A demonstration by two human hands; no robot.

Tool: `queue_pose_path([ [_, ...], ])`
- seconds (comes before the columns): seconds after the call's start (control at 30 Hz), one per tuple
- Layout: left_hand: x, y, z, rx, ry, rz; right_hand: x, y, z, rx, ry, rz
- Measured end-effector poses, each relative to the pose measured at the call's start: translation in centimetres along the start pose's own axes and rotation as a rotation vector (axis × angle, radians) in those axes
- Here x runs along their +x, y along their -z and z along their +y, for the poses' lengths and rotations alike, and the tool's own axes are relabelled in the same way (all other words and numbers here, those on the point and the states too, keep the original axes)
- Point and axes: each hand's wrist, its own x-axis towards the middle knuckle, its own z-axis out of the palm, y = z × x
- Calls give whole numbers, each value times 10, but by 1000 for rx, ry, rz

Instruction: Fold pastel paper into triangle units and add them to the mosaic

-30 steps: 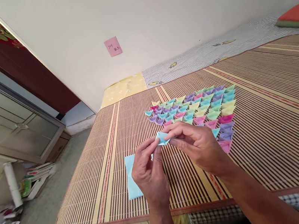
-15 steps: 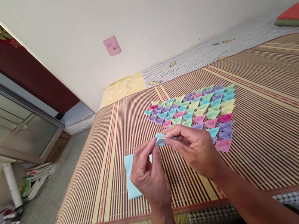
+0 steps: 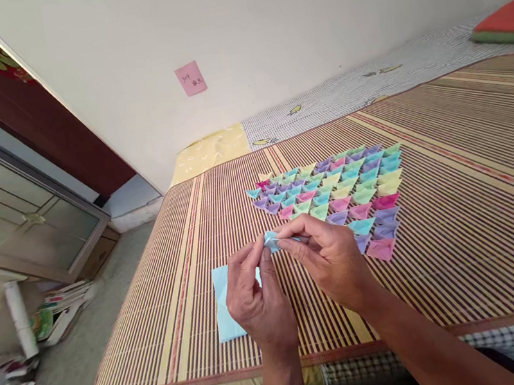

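Note:
Between my two hands is a small folded piece of light blue paper point(image 3: 271, 241), raised above the mat. My left hand point(image 3: 257, 296) pinches its left end between thumb and fingers. At the other end, my right hand point(image 3: 328, 256) grips the paper with thumb and forefinger, hiding part of it. A stack of light blue paper squares point(image 3: 226, 311) lies on the mat, partly behind my left hand. Beyond and to the right of my hands stand rows of folded paper boats point(image 3: 335, 190) in pink, purple, green, yellow and blue.
A striped bamboo mat point(image 3: 157, 299) covers the bed. On the white wall is a pink note point(image 3: 191, 78). A red and green cushion point(image 3: 508, 22) rests at the far right. Left of the bed are a glass-panelled door point(image 3: 17, 191) and books point(image 3: 65, 307) on the floor.
Both hands stay pinched on the light blue paper, and my left fingertips have shifted slightly along its left end. The whole view has moved a little.

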Motion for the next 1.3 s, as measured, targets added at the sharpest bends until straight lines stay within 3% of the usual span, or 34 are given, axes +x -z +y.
queue_pose_path([
  [0.17, -1, 0, -1, 26, -31, -3, -1, -1, 0, -26, 8, 36],
  [0.53, 4, 2, 3, -246, 257, -32, -4, -5, 0, -46, -16, 46],
  [0.77, 2, 1, -7, -446, 620, -150, 0, 4, 9, -142, 7, -101],
  [0.93, 2, -1, -12, -491, 626, -121, 2, 7, 11, -92, -73, -140],
  [1.1, 4, -3, -16, -666, 776, -42, 9, 14, 10, 96, -270, -198],
  [1.3, 8, 0, -12, -706, 851, -150, 9, 17, 10, 48, -222, -158],
])
